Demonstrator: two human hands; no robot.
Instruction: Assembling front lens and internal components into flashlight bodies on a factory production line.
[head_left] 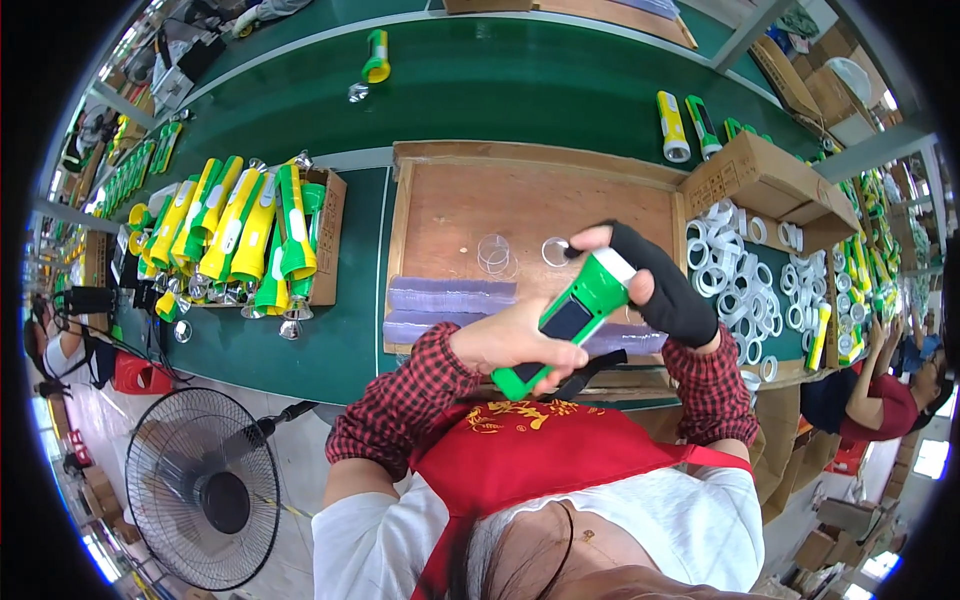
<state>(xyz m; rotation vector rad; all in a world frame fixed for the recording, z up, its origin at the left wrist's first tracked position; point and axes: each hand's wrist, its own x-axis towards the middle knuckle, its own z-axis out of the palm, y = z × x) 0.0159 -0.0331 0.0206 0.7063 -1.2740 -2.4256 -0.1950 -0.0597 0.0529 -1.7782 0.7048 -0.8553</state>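
A green flashlight [592,290] with a dark panel on its side slants across in front of my chest. My left hand [510,338] is closed round its handle end. At the other end, my right hand [672,290], in a black fingerless glove, grips the white ring [614,266] on the flashlight's head. Just beyond the right fingers, a thin clear disc [556,240] lies on the wooden tray [540,152]. More clear discs [494,246] lie to its left. Stacks of clear discs [450,294] line the tray's near side, partly hidden by my arms.
To the left, yellow and green flashlight bodies [240,225] with shiny reflectors fill a carton [328,245]. Many white rings [735,275] are heaped on the right beside a cardboard box [750,175]. Finished-looking flashlights [672,125] stand on the green belt. A floor fan [205,490] is at lower left.
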